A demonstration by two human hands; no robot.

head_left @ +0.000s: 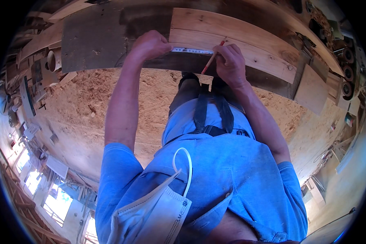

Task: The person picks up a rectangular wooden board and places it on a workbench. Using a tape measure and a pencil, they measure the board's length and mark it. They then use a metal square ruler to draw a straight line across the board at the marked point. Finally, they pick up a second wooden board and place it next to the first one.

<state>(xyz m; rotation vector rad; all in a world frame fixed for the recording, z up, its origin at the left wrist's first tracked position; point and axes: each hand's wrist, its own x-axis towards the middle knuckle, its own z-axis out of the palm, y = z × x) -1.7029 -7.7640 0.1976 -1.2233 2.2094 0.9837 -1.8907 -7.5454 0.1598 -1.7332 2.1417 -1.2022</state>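
A pale plank [248, 40] lies across a dark workbench [97, 40], above a sawdust-strewn floor [89, 101]. The left hand [149, 44], fingers closed, pins a tape measure [191, 51] along the plank's near edge. Just beside it, the right hand [230, 63] grips a red pencil [212, 58], its tip touching the plank at the tape. A face mask [154, 215] hangs well below the plank.

A dark desk [97, 40] carries two pale planks [232, 36] lying side by side, a tape measure [191, 50] stretched along the nearer plank's edge. Sawdust covers the floor [89, 105] below.
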